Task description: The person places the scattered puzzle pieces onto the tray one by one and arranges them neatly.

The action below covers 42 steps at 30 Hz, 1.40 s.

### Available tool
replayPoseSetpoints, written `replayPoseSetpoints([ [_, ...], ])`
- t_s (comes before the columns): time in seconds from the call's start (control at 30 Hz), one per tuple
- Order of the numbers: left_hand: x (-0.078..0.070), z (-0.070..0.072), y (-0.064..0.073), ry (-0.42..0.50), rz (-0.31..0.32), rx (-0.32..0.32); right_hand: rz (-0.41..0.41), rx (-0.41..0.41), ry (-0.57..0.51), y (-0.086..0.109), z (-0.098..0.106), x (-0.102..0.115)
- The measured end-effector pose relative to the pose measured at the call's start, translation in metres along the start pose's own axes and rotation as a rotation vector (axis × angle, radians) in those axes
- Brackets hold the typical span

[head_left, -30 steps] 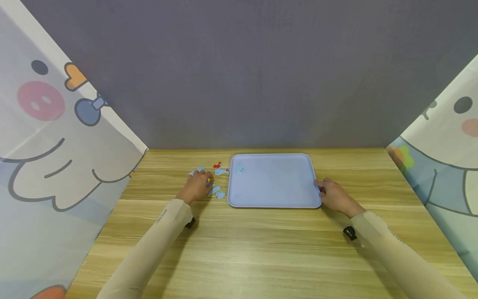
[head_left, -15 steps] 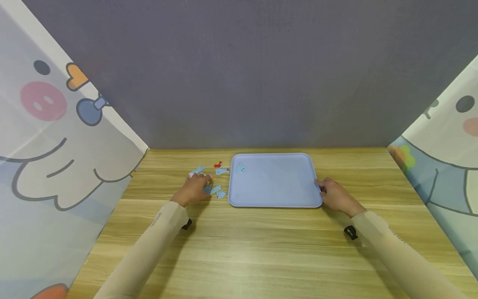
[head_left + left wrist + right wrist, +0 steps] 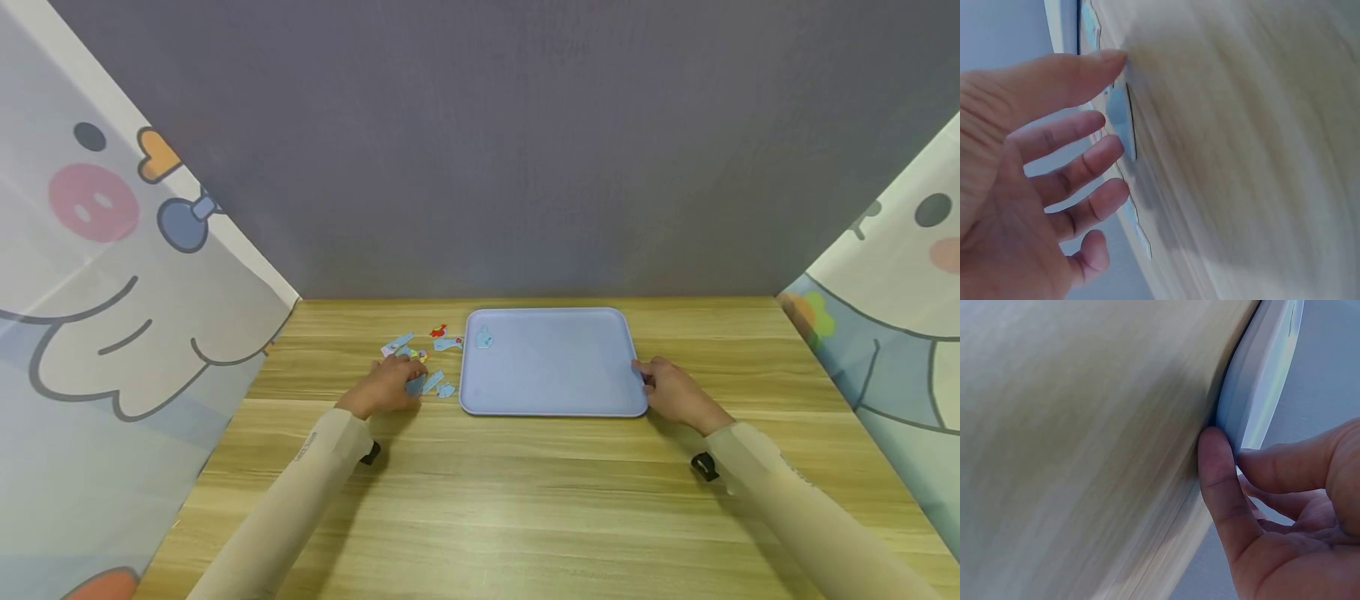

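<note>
My left hand (image 3: 381, 388) hovers low over the table at the left, thumb and fingers apart and loosely bent. Between its fingertips lies a flat light-blue paper-like piece (image 3: 1121, 115), which the thumb and fingers do not pinch. Several similar cut pieces surround it: a narrow blue piece (image 3: 432, 382), a small jagged piece (image 3: 446, 390), a red piece (image 3: 438, 331) and a yellow-marked piece (image 3: 420, 356). One light-blue piece (image 3: 483, 337) lies in the upper left of the pale blue tray (image 3: 555, 367). My right hand (image 3: 677, 397) pinches the tray's right rim between thumb and finger.
Another long blue piece (image 3: 397, 343) lies behind my left hand, and a piece with a red mark (image 3: 447, 343) touches or nearly touches the tray's left edge. A grey wall (image 3: 525, 167) stands behind the wooden table (image 3: 525, 500), with cartoon-printed sheets at both sides.
My left hand has drawn back slightly toward the left and nearer me, uncovering more of the pieces. My right hand stays on the tray's rim, and the tray has hardly moved.
</note>
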<state>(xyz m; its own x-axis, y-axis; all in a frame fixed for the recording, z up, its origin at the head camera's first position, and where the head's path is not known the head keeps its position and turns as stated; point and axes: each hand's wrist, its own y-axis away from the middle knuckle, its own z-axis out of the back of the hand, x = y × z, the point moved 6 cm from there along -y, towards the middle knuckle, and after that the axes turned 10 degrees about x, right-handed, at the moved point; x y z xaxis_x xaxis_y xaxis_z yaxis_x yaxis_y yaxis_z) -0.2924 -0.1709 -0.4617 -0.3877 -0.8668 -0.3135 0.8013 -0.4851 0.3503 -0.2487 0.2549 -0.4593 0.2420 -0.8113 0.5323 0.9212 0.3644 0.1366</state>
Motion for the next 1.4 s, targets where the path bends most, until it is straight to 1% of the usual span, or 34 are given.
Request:
replayPoseSetpoints([
  [0.1,0.001,-0.0008,0.0027,-0.005,-0.014,0.025,0.002,0.001,-0.007,0.0001,0.0,0.0002],
  [0.27,0.0008,0.0003,0.005,-0.007,-0.036,0.04,-0.002,0.002,-0.003,-0.0001,0.0001,0.0005],
  [0.5,0.0,-0.0006,0.0046,0.011,-0.035,0.022,-0.003,0.001,0.002,-0.0005,-0.0006,-0.0006],
  [0.63,0.0004,-0.0023,0.0025,-0.006,-0.045,0.01,-0.004,-0.004,0.002,-0.0003,-0.0004,-0.0007],
  [0.87,-0.0017,-0.0003,0.0061,0.015,-0.049,0.033,-0.006,0.003,0.001,-0.0009,-0.0009,-0.0014],
  [1.03,-0.0011,-0.0011,0.0058,0.006,-0.05,0.044,-0.007,0.009,-0.002,-0.0014,-0.0016,-0.002],
  [1.17,0.0007,-0.0017,0.0041,0.012,-0.058,0.03,-0.014,0.016,0.001,-0.0017,-0.0023,-0.0028],
  [1.4,0.0017,0.0004,0.0018,-0.003,-0.072,-0.023,-0.013,0.012,0.009,-0.0016,-0.0018,-0.0026],
])
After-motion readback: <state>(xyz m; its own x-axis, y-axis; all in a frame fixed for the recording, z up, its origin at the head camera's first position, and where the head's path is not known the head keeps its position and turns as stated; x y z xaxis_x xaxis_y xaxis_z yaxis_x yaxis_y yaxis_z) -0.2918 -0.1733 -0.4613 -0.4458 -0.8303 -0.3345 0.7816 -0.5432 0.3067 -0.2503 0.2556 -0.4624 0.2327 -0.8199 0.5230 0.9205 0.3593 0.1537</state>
